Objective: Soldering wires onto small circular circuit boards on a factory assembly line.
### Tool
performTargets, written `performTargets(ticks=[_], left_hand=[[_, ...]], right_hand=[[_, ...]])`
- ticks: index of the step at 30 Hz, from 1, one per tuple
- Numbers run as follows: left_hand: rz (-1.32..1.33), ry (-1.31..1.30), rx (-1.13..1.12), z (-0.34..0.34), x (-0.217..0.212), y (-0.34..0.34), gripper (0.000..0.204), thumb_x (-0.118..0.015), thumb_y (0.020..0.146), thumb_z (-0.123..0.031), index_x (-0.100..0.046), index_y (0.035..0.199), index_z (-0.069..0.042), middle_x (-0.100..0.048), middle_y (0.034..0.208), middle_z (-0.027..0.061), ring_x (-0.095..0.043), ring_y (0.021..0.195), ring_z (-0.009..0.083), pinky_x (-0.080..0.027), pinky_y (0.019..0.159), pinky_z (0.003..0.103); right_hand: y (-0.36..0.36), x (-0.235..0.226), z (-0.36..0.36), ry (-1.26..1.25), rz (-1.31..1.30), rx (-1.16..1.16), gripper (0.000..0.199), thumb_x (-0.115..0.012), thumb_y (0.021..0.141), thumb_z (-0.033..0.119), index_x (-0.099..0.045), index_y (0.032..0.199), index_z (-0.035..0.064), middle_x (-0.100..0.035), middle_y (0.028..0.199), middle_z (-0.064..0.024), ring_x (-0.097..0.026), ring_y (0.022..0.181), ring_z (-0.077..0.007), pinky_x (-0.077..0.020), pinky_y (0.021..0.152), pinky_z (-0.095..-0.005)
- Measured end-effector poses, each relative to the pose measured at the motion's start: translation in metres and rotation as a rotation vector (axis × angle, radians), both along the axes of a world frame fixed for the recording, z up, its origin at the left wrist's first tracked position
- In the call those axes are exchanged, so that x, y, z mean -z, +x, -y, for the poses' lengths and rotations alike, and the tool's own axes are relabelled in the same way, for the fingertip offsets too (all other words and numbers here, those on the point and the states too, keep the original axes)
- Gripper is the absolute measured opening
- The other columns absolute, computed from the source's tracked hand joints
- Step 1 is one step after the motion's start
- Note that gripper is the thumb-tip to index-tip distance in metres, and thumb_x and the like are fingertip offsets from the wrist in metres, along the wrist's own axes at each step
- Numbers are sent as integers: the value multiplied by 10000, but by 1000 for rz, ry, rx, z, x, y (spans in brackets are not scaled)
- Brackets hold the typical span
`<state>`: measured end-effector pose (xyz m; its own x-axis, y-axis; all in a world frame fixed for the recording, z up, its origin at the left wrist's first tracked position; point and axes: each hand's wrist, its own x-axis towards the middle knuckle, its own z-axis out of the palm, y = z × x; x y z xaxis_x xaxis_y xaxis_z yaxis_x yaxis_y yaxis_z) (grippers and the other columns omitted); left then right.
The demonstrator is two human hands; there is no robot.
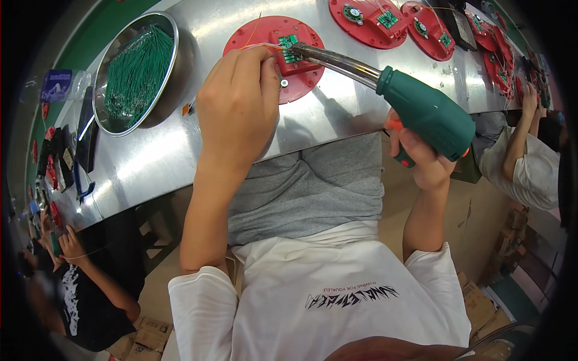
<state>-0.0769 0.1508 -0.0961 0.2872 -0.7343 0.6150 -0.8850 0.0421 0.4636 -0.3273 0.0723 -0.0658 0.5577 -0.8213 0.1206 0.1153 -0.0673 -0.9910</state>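
Note:
A green soldering gun is gripped in my right hand, its long metal tip reaching left onto a small green circuit board. That board sits on a round red plastic housing lying on the metal table. My left hand rests over the housing's left side, thumb and fingers pinched beside the board on a thin wire. The wire's end is partly hidden by the fingers and the gun's tip. An orange wire also rises from the housing.
A steel bowl of green wires stands left on the metal table. More red housings with boards lie to the right. Pliers are at far left. A person in dark clothing works at left, another at right.

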Motion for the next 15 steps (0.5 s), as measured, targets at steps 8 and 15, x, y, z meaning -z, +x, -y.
performTargets(ticks=[8, 15], left_hand=[[51, 14, -6, -1, 2, 1, 81, -664, 889, -40, -663, 961, -3, -669, 820, 107, -629, 638, 228, -501, 596, 320], [54, 32, -15, 0, 1, 0, 78, -666, 888, -38, -668, 957, -2, -679, 830, 104, -634, 642, 218, -505, 600, 314]], right_hand=[[4, -2, 3, -67, -35, -21, 211, -707, 813, -13, -670, 1015, -59, -676, 779, -86, -597, 579, -114, -478, 501, -234], [-2, -2, 17, -70, 17, -136, 211, -617, 877, 20, -638, 1067, -69, -639, 790, -87, -570, 538, -126, -429, 470, -248]])
